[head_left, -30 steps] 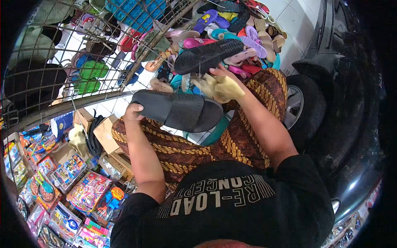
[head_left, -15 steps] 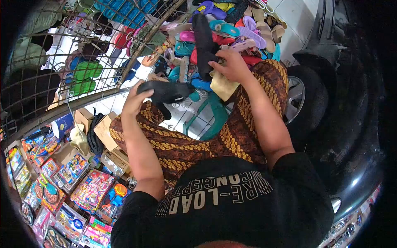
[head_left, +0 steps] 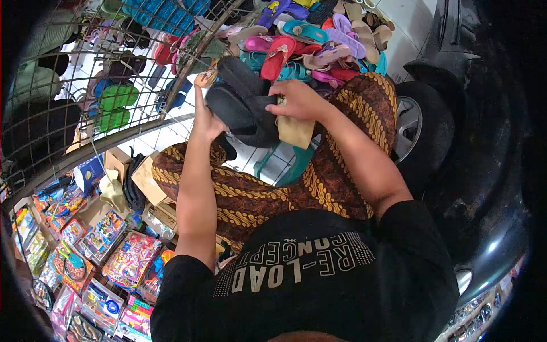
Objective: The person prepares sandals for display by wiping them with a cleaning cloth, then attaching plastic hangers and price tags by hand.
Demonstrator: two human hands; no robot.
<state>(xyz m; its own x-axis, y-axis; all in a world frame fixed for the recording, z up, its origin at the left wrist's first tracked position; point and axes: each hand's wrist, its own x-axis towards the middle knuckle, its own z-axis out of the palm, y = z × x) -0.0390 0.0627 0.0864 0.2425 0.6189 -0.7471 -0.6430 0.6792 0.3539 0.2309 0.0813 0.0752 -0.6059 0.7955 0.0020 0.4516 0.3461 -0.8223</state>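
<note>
Two black sandals (head_left: 242, 108) are held together between my hands, above my knees. My left hand (head_left: 207, 117) is at the left edge of the pair, its thumb and palm against the near sandal and its fingers partly hidden. On the right, my right hand (head_left: 296, 101) is closed on the pair's edge and on a yellowish cloth (head_left: 296, 131) that hangs below it. A red sandal (head_left: 277, 58) lies on the pile of colourful footwear just beyond the black ones.
A wire grid (head_left: 159, 62) stands at the left, with a pair of green sandals (head_left: 118, 98) behind it. Packaged toys (head_left: 130, 257) lie at the lower left. A black car (head_left: 484, 171) with its wheel (head_left: 409, 128) is at my right. Teal plastic (head_left: 293, 171) shows between my legs.
The two black sandals, held apart before, are now together. My right hand has moved left and slightly down with the cloth, and the left-hand sandal has turned to show its broad face.
</note>
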